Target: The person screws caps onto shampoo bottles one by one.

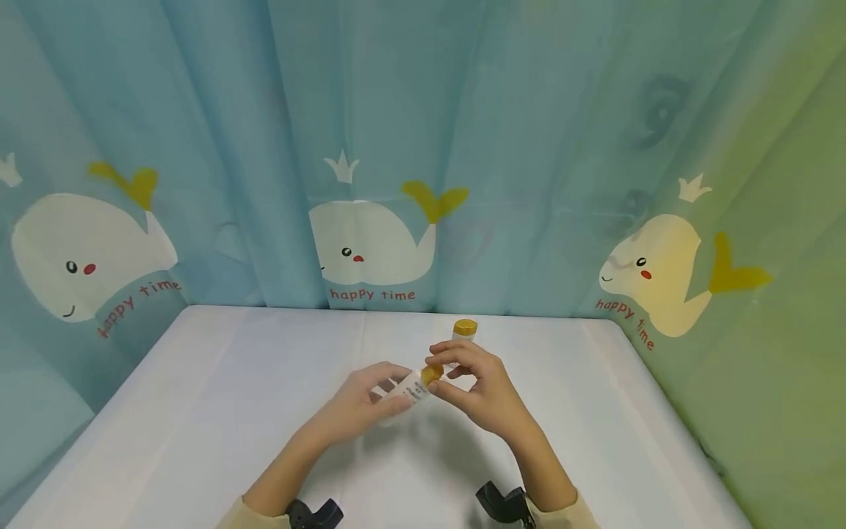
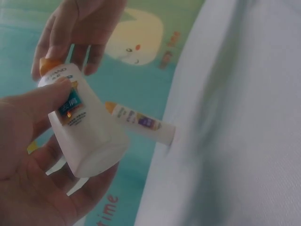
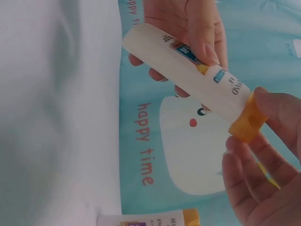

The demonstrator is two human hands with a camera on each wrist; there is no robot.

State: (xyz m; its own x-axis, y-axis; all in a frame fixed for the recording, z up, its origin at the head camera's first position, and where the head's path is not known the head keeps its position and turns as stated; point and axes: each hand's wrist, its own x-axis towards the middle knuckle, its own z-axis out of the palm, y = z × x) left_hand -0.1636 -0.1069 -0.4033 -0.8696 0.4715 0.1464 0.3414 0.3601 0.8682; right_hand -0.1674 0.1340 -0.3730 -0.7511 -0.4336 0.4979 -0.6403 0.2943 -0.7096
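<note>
My left hand [image 1: 357, 402] grips a white shampoo bottle [image 1: 413, 388] above the table, with the thumb across its printed front label in the left wrist view. The bottle is tilted, its orange-yellow cap [image 3: 248, 120] pointing up toward the right hand. With thumb and fingers on opposite sides, my right hand [image 1: 485, 386] pinches that cap, which sits on the bottle. Behind the right hand, a second white bottle [image 2: 143, 125] with a similar cap and a purple label patch stands upright on the table. The right hand hides its lower part in the head view.
The white table [image 1: 218, 411] has its back edge against a blue-green curtain [image 1: 529, 147] printed with whales. The curtain also runs along both sides. Black wrist mounts [image 1: 505, 503] show at the bottom of the head view.
</note>
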